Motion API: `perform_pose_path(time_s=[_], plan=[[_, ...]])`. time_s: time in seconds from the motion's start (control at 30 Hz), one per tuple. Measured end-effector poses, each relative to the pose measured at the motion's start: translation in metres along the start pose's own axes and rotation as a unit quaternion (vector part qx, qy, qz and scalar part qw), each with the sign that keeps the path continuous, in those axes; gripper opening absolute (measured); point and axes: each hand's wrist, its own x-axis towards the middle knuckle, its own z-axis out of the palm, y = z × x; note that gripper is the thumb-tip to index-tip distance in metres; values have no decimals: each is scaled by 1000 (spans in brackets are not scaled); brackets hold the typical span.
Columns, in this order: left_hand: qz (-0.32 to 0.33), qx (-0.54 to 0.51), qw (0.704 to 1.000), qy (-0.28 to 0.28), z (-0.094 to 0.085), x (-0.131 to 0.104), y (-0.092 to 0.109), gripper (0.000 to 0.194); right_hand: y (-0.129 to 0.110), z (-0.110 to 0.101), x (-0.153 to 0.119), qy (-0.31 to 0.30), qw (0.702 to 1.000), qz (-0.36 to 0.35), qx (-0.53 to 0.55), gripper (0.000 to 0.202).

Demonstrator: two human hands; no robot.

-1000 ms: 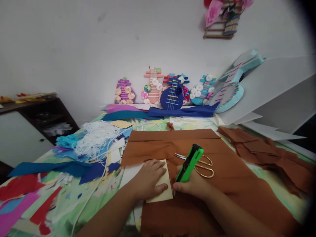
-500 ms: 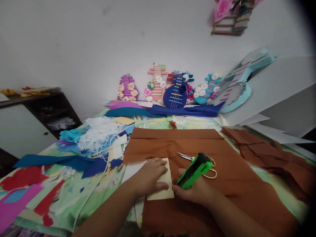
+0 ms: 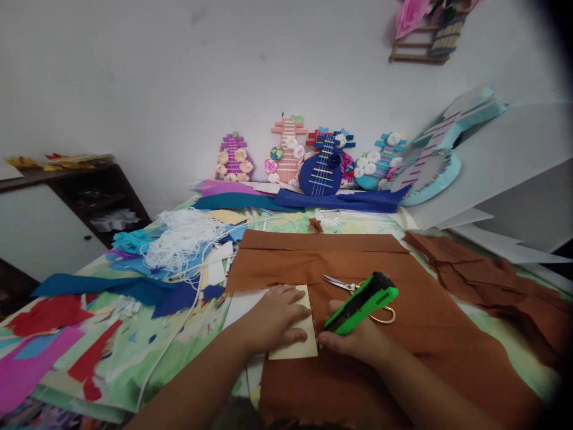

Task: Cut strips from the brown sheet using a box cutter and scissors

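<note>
My left hand (image 3: pixel 281 319) lies spread on a cream rectangular card (image 3: pixel 302 343), pressing it onto a large brown sheet (image 3: pixel 358 263). In my right hand (image 3: pixel 356 340) is a green and black utility knife (image 3: pixel 362 303), its grip tilted up to the right. The hand rests beside the card's right edge; the blade tip is too small to make out. Gold-handled scissors (image 3: pixel 339 282) lie on the brown sheet behind the knife, partly covered by it. A white sheet (image 3: pixel 242 307) shows left of the card.
White cord (image 3: pixel 183 245) is heaped at the left among blue, red and magenta scraps. Small decorated lute shapes (image 3: pixel 320 173) lean on the wall, and a larger light-blue one (image 3: pixel 432 173) stands at right. A crumpled brown piece (image 3: pixel 483 275) lies right of the sheet.
The knife's grip has tipped slightly to the right and lower in my right hand. My left hand stays on the card. The whole view has shifted a little.
</note>
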Motion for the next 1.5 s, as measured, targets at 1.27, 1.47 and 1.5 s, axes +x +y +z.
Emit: perform_pose_path(time_s=[1.27,1.47,1.5], plan=[[-17,-42,999,-10,-7,-9,0,24,-4,-14,2,214,975,0,-50,37],[-39,-29,998,43,-9,-10,-4,14,-17,-81,-4,147,888,303,-315,54],[-40,-24,998,45,-9,-9,-4,17,-14,-95,-3,134,863,335,-353,55]])
